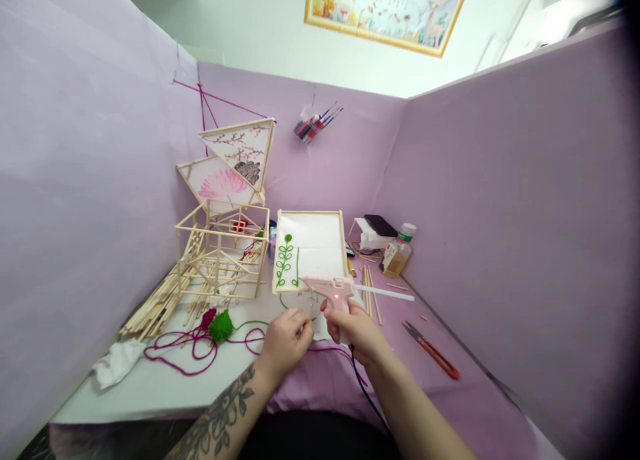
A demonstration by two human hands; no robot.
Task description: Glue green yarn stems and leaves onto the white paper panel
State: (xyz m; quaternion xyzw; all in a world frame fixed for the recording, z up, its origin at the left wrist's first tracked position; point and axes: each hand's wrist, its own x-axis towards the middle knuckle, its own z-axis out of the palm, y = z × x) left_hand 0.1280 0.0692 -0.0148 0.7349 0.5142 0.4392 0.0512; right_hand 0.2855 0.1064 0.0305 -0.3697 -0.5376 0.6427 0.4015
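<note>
My right hand point(354, 327) is wrapped round the grip of a pink hot glue gun point(336, 287), whose red light is lit. A white glue stick point(387, 292) sticks out of its back. The gun's nozzle points left, at the lower edge of a white panel in a wooden stick frame point(315, 230). Green yarn forms a leafy stem point(284, 261) on the panel, with a plain upright strand point(298, 267) beside it. Just below the panel, my left hand point(287, 340) is closed, pinching green yarn that runs from a green yarn ball point(221, 326). Its fingertips are partly hidden.
Left stand a wooden stick frame box point(223, 263) and a pile of sticks point(160, 297). Magenta yarn point(187, 370) loops across the table. Red-handled thread snips point(433, 352) lie right, with a bottle point(397, 250) behind. Painted panels point(245, 150) hang at back left; purple walls enclose the table.
</note>
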